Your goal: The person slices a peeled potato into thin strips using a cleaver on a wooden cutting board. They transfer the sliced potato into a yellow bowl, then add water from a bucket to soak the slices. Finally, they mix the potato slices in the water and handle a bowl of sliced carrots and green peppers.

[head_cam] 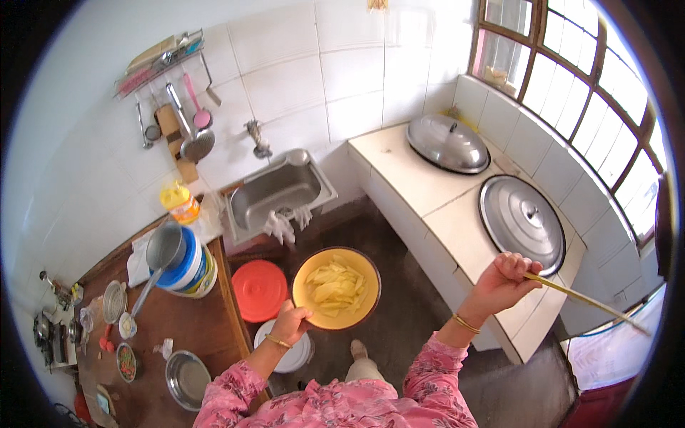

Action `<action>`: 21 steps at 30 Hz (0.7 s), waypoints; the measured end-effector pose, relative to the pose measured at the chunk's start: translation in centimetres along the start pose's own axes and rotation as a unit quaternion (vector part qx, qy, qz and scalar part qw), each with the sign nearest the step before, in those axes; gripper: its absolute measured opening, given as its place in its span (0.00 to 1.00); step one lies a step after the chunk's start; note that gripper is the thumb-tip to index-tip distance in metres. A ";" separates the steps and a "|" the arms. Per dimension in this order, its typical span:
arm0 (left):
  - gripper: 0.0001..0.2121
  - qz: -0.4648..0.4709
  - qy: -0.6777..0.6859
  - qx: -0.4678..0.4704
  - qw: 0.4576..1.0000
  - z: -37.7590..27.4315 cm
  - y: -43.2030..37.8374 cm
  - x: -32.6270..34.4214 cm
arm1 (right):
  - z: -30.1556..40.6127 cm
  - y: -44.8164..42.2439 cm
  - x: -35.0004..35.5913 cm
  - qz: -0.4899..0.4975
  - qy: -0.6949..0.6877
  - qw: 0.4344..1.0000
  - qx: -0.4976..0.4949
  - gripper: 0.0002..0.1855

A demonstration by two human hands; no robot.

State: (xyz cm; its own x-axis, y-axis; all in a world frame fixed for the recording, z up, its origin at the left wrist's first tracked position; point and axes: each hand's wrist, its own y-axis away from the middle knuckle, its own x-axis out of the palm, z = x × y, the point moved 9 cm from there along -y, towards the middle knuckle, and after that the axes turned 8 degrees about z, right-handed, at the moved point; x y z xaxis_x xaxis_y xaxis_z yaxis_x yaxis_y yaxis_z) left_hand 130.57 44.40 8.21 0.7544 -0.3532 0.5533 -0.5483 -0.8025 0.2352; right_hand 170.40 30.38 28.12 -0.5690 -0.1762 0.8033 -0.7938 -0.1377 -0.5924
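Note:
My left hand (292,323) grips the near-left rim of a yellow bowl (372,279). Pale yellow slices, which look like cut potato, (337,286) lie in the bowl, above the dark floor. Out to the right, my right hand (502,283) is closed around one end of a long, thin, yellowish stick (588,303), possibly chopsticks. The stick points away to the right. Just beyond that hand, a round metal lid (522,219) rests on the white tiled stove counter (455,219). Farther back on the same counter sits a second metal lid (448,140).
A steel sink (267,195) with gloves (281,227) on its edge stands ahead. Below are a red lid (259,289) and a white lidded container (286,350). On the left, a wooden table (176,321) bears a bucket (200,275), a dipper (166,247) and a metal basin (187,380).

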 end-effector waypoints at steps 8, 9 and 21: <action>0.16 -0.095 -0.177 0.199 0.959 -9.0 -4.7 -5.8 | -24.4 -0.8 1.3 0.083 0.059 0.992 0.077 0.19; 0.16 -0.103 -0.162 0.217 0.957 -10.1 -5.2 -5.7 | -30.0 1.0 -1.4 -0.067 0.079 0.985 0.140 0.15; 0.25 -0.215 0.100 0.274 0.932 -13.6 -2.2 -4.9 | -45.6 21.6 -14.7 -0.022 0.181 0.801 0.570 0.22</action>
State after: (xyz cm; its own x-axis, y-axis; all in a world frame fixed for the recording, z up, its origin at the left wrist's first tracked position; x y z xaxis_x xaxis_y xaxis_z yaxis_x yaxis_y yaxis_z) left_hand 123.17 54.39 15.87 0.7496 0.1098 0.6527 0.0965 -0.9937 0.0564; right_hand 151.84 74.40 6.29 -0.7343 0.1191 0.6683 -0.2203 -0.9730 -0.0687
